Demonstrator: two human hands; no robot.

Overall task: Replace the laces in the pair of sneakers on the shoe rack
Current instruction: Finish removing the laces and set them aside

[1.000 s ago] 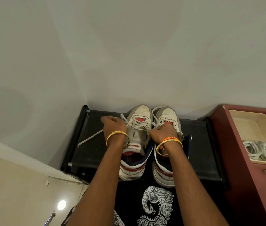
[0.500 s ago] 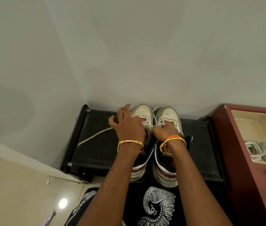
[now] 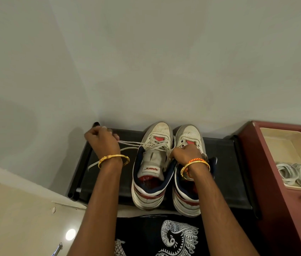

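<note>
Two white sneakers sit side by side on the black shoe rack (image 3: 225, 163), toes to the wall; landmark for all that follows is the left sneaker (image 3: 153, 163). Left hand (image 3: 102, 141) is out to that sneaker's left, over the rack's far corner, grip closed round a white lace (image 3: 138, 145) pulled taut from the eyelets; two strands run across, and a loose tail drops toward the rack's near left edge. Right hand (image 3: 183, 154) sits just right of the left sneaker, on the tongue area of the right sneaker (image 3: 188, 163); fingers are curled, but whether they pinch lace or only brace the shoe cannot be told. The left sneaker is laced only partway, so removal looks midway. Risks, as judged: a sideways pull could drag the unbraced sneaker along or tip it off the rack's front edge, where its heel overhangs; the lace tip could snag in an eyelet and fray. Spare white laces (image 3: 297, 174) lie in a cream tray (image 3: 282, 143) far right of the sneaker.
</note>
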